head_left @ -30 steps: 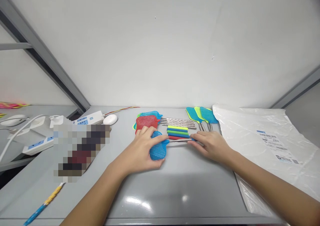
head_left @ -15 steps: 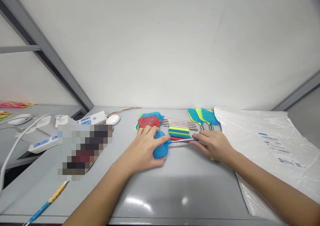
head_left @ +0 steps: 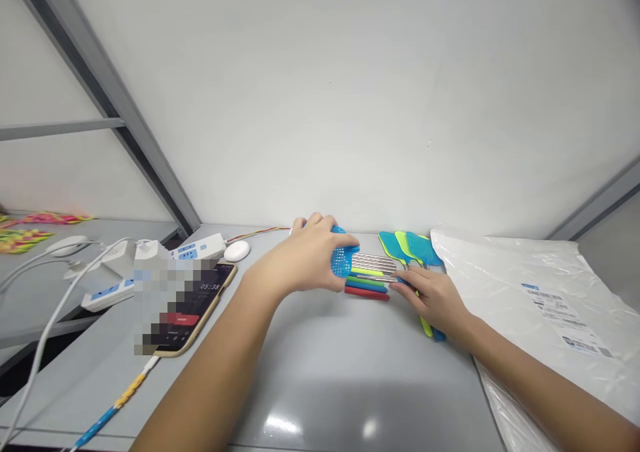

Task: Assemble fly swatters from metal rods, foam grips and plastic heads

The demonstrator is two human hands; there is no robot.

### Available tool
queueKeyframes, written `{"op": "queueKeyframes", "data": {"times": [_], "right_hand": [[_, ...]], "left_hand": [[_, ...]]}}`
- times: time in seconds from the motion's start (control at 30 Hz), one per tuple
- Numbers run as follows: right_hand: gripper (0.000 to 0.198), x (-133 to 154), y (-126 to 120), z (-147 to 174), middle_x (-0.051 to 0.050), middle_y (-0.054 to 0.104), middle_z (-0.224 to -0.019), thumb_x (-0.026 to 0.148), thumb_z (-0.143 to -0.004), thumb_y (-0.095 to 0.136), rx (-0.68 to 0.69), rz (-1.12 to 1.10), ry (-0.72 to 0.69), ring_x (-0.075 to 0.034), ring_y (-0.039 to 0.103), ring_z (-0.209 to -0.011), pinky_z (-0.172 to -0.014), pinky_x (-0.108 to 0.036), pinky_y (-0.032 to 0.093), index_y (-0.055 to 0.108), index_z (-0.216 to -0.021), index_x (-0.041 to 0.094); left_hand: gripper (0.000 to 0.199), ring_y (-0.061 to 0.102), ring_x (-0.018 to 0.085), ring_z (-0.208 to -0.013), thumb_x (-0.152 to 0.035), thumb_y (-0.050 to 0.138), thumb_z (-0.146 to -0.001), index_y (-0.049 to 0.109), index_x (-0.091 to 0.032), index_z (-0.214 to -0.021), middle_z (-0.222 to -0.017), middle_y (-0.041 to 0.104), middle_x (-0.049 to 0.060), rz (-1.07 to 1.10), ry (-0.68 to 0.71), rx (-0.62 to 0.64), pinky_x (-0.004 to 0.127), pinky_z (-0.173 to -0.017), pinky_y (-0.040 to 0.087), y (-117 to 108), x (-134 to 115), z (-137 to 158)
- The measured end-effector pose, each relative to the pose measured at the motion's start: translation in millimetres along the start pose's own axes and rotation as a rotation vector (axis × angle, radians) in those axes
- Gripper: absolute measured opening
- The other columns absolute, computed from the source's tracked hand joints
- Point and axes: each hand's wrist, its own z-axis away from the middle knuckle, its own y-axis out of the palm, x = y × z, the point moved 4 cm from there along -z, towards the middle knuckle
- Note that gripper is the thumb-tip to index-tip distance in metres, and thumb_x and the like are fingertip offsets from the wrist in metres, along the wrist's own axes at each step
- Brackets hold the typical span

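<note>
My left hand [head_left: 307,259] is closed around a blue mesh fly swatter head [head_left: 342,263], thumb below and fingers over the top. It hides the stack of swatter heads behind it. My right hand [head_left: 433,295] pinches a thin metal rod [head_left: 377,279] near a bit of blue at its right end. The rod's left end points at the blue head and looks apart from it. Under the rod lie coloured handle tubes, a red one [head_left: 367,294] in front. Several bare metal rods [head_left: 374,263] lie behind them.
Swatters with teal and yellow heads [head_left: 424,248] lie behind my right hand, their handles [head_left: 426,327] showing below it. A white plastic mailer [head_left: 505,292] covers the right side. At left are a phone [head_left: 203,305], a round white device [head_left: 237,251] and power strips [head_left: 207,247] with cables.
My left hand has lifted back and right with the blue head, away from the rod's end. My right hand still holds the rod. The view has shifted slightly.
</note>
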Motion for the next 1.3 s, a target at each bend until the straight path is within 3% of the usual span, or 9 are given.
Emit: {"op": "queueKeyframes", "data": {"times": [0.13,0.33,0.43,0.67,1.3], "right_hand": [[0.020,-0.4,-5.5,3.2,-0.005,0.066,-0.079,0.031,-0.094,0.052,-0.055,-0.023,-0.011,-0.014,0.059,-0.067,-0.058,-0.025,0.041,0.065,-0.099,0.017],[0.016,-1.2,-8.0,6.4,-0.003,0.065,-0.074,0.027,-0.092,0.056,-0.107,0.006,-0.075,-0.013,0.058,-0.062,-0.055,-0.024,0.039,0.065,-0.100,0.017],[0.015,-0.6,-4.6,5.8,-0.002,0.064,-0.073,0.027,-0.090,0.058,-0.092,0.006,-0.087,-0.012,0.057,-0.060,-0.055,-0.023,0.038,0.065,-0.099,0.017],[0.017,-2.6,-0.5,6.5,-0.001,0.064,-0.074,0.031,-0.088,0.062,-0.076,0.124,-0.117,-0.013,0.057,-0.063,-0.055,-0.025,0.036,0.066,-0.098,0.018],[0.018,0.2,0.1,3.5,-0.001,0.063,-0.073,0.032,-0.089,0.061,-0.055,0.208,-0.188,-0.012,0.055,-0.062,-0.058,-0.025,0.036,0.065,-0.097,0.017]], "left_hand": [[0.058,0.044,0.028,-0.100,-0.046,0.069,-0.067,0.058,-0.034,-0.123,-0.104,0.049,0.006,0.037,0.093,-0.061,0.041,-0.089,0.034,4.1,-3.4,-6.9],[0.058,0.042,0.029,-0.110,-0.038,0.069,-0.070,0.056,-0.033,-0.126,-0.124,0.046,0.009,0.055,0.098,-0.169,0.045,-0.096,0.032,32.4,17.2,25.2],[0.056,0.041,0.031,-0.113,-0.034,0.067,-0.071,0.055,-0.033,-0.126,-0.126,0.046,0.010,0.050,0.080,-0.143,0.047,-0.096,0.032,44.2,21.8,37.5],[0.056,0.039,0.034,-0.117,-0.035,0.066,-0.071,0.056,-0.031,-0.125,-0.129,0.045,0.012,0.049,0.099,-0.093,0.048,-0.096,0.031,64.8,5.1,35.6],[0.058,0.042,0.033,-0.112,-0.035,0.063,-0.072,0.053,-0.033,-0.129,-0.129,0.045,0.013,0.003,0.107,-0.069,0.047,-0.091,0.031,67.3,3.5,33.3]]}}
